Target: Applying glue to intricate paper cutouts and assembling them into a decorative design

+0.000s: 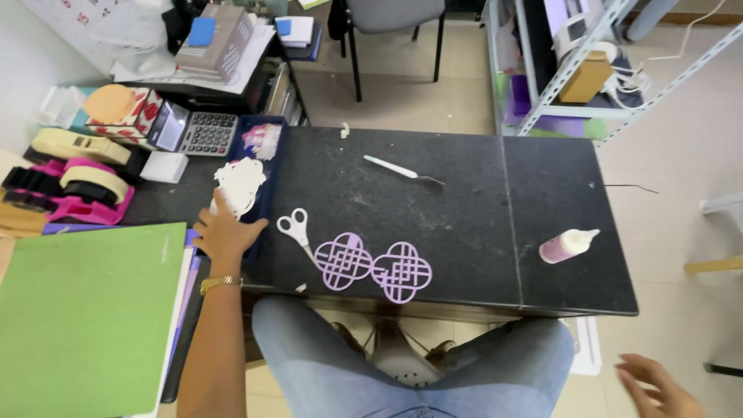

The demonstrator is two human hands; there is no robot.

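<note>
My left hand (224, 232) reaches into a dark blue tray (263, 197) at the table's left and touches a stack of white paper cutouts (240, 184); whether it grips them I cannot tell. Two joined lilac lattice cutouts (373, 265) lie near the front edge of the black table (464, 224). White-handled scissors (295, 226) lie just left of them. My right hand (658, 383) hangs open and empty below the table's right end, over the floor. A small glue bottle (567, 245) lies on its side at the right.
A white-handled tool (402, 170) lies at the table's middle back. A green folder (81, 317) fills the lower left. Tape dispensers (77, 190), a calculator (207, 133) and boxes crowd the left. A chair (391, 19) and metal shelving (573, 70) stand behind.
</note>
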